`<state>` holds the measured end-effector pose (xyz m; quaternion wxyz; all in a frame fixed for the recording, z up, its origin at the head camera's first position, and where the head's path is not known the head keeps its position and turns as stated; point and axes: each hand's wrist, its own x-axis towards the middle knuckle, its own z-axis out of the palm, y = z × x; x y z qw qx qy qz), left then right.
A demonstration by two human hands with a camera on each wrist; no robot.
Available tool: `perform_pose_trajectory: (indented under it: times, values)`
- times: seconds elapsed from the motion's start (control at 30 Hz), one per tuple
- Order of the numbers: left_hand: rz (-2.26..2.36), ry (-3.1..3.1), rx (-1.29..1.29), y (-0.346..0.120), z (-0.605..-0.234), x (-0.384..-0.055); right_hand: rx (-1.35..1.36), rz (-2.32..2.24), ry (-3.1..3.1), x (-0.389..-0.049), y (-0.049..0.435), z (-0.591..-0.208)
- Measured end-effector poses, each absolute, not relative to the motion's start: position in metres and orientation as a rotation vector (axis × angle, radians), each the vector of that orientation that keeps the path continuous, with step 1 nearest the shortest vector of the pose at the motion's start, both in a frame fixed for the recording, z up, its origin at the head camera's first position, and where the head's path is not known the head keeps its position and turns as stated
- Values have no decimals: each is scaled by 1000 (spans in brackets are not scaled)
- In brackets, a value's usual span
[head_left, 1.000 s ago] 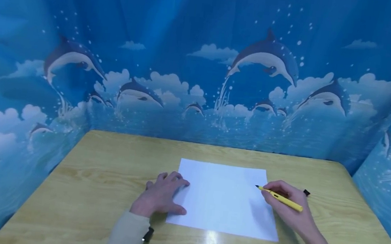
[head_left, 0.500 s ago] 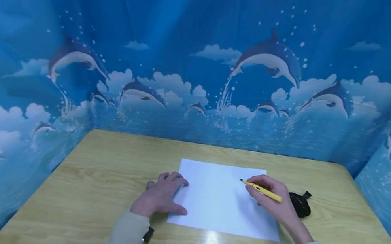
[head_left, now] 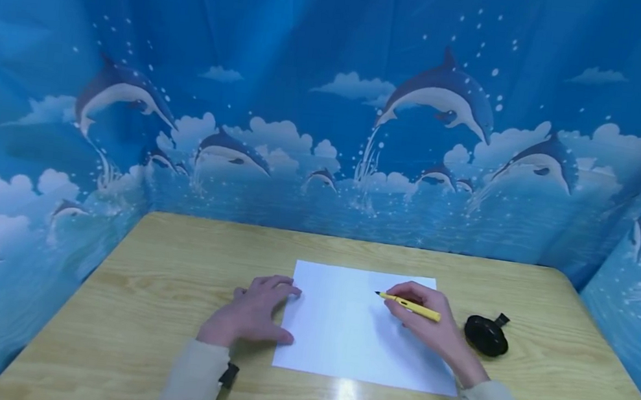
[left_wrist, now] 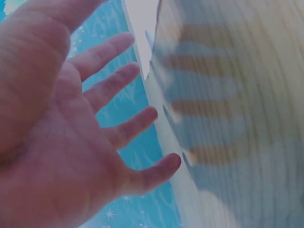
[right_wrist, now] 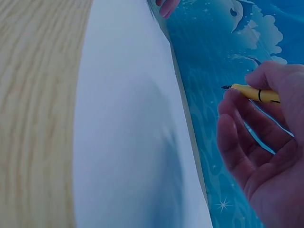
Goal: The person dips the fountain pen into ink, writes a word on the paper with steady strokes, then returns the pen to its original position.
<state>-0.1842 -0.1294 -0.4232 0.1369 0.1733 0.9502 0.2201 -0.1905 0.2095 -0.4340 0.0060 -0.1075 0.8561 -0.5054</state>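
Observation:
A white sheet of paper (head_left: pixel 336 332) lies on the wooden table. My right hand (head_left: pixel 425 315) pinches a yellow fountain pen (head_left: pixel 417 309) between thumb and fingers, over the right half of the sheet. Its dark nib points left, and in the right wrist view the pen (right_wrist: pixel 254 92) stands off the paper (right_wrist: pixel 123 118). At the sheet's left edge is my left hand (head_left: pixel 253 310), fingers spread, with thumb and index tips at the paper's border. The left wrist view shows that palm (left_wrist: pixel 71 142) with its fingers apart and nothing held.
A black oval object with a small tab (head_left: pixel 486 336) sits on the table (head_left: pixel 183 277) to the right of my right hand. Behind the table hangs a blue curtain (head_left: pixel 276 176) printed with dolphins. Dark wrist devices show at both cuffs.
My right hand has moved left over the paper with the fountain pen, uncovering the black oval object. My left hand has shifted slightly left, toward the paper's edge.

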Motion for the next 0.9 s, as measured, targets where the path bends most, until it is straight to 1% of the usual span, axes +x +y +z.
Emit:
perform_pose_trajectory:
  times: [0.17, 0.9]
  values:
    - [593, 2736, 528, -133, -424, -186, -368, -1617, 2630, -196, 200, -435]
    - [601, 2751, 492, -128, -427, -187, -403, -1627, 2458, -222, 147, -446]
